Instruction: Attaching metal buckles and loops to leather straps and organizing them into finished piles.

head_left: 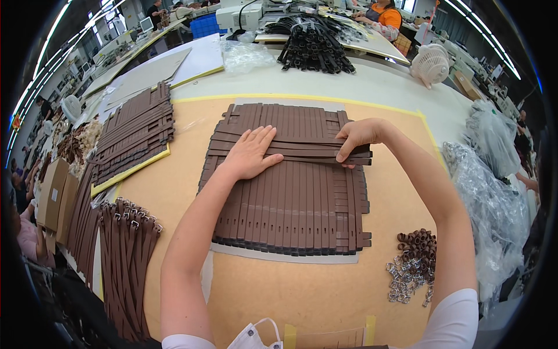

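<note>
In the middle of the table lies a layered stack of brown leather straps (279, 203), most side by side, with several laid crosswise on top. My left hand (254, 153) rests flat on the stack and the crosswise straps, fingers stretched out. At the stack's right edge, my right hand (361, 139) grips the ends of the crosswise straps (302, 149) between thumb and fingers. How many of them it holds I cannot tell. Under the stack, a grey board (285, 257) shows along the near edge.
Buckled brown straps (131, 256) lie at left, below a second strap stack (136, 131). Brown keeper loops (415, 247) and metal buckles (407, 282) are piled at right. Clear plastic bags (485, 198), a white fan (430, 64) and a black strap bundle (318, 43) stand farther off.
</note>
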`<act>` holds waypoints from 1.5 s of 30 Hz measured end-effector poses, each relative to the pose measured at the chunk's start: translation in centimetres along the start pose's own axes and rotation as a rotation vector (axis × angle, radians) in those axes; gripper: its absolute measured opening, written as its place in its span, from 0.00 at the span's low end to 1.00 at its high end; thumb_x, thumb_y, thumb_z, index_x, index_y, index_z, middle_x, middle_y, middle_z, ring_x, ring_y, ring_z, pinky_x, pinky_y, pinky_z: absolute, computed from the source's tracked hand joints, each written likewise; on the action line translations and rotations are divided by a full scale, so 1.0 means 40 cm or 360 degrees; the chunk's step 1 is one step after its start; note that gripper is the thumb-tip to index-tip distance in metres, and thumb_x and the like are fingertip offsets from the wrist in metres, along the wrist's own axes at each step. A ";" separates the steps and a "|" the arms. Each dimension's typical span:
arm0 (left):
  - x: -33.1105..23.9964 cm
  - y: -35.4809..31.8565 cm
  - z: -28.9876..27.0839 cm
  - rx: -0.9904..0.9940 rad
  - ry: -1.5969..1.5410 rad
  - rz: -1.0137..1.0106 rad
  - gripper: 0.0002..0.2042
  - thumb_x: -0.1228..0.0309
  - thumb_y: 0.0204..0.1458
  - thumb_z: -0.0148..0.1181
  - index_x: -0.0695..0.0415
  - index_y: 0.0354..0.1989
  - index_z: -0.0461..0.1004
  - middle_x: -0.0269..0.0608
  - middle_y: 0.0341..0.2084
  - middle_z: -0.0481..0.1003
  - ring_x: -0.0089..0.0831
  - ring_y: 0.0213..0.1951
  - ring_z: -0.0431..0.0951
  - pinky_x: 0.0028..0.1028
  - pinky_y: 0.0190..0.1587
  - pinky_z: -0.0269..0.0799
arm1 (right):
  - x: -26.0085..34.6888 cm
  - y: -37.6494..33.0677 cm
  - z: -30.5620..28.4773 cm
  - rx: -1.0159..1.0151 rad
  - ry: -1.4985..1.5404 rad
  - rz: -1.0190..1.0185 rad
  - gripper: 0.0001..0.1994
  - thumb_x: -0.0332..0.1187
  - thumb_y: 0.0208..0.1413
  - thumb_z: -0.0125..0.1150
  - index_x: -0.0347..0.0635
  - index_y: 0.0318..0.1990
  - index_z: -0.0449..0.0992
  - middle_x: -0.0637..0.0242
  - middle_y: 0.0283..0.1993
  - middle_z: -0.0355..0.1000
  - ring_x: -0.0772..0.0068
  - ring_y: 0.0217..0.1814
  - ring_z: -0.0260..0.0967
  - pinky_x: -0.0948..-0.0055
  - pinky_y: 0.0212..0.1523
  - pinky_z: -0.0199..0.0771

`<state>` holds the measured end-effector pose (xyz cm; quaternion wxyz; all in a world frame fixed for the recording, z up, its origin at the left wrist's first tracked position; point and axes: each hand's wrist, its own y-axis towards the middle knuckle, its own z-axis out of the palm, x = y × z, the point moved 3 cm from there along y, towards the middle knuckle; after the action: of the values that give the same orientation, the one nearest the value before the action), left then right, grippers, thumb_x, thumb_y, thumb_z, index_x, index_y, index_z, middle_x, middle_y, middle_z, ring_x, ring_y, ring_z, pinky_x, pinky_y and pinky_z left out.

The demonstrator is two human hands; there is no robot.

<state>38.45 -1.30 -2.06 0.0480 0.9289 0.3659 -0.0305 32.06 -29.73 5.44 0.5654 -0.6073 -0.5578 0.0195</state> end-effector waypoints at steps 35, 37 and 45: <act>-0.305 -0.695 -0.245 -0.0357 -0.0122 0.0456 0.32 0.74 0.39 0.66 0.64 0.58 0.69 0.51 0.50 0.74 0.48 0.55 0.74 0.43 0.59 0.69 | -0.052 -0.448 0.590 0.0686 0.0526 -0.0039 0.15 0.34 0.59 0.69 0.34 0.48 0.77 0.66 0.40 0.79 0.76 0.39 0.79 0.76 0.43 0.79; -0.384 -0.782 -0.162 0.0082 -0.0296 0.0447 0.40 0.53 0.51 0.64 0.64 0.68 0.58 0.55 0.68 0.59 0.48 0.70 0.58 0.44 0.71 0.54 | -0.152 -0.416 0.682 0.0872 0.0350 0.0059 0.13 0.35 0.59 0.69 0.36 0.46 0.78 0.71 0.37 0.79 0.80 0.37 0.77 0.79 0.43 0.78; -0.452 -0.874 -0.089 0.0011 -0.0266 0.0402 0.44 0.39 0.57 0.53 0.67 0.69 0.56 0.57 0.70 0.57 0.50 0.72 0.53 0.44 0.73 0.48 | -0.246 -0.399 0.787 0.0890 0.0321 0.0116 0.12 0.35 0.58 0.70 0.36 0.44 0.80 0.69 0.39 0.81 0.80 0.38 0.79 0.78 0.43 0.79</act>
<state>1.47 12.30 0.78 0.0784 0.9619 0.2409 -0.1026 -2.70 -19.84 -0.55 0.7623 -0.4464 -0.4496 0.1321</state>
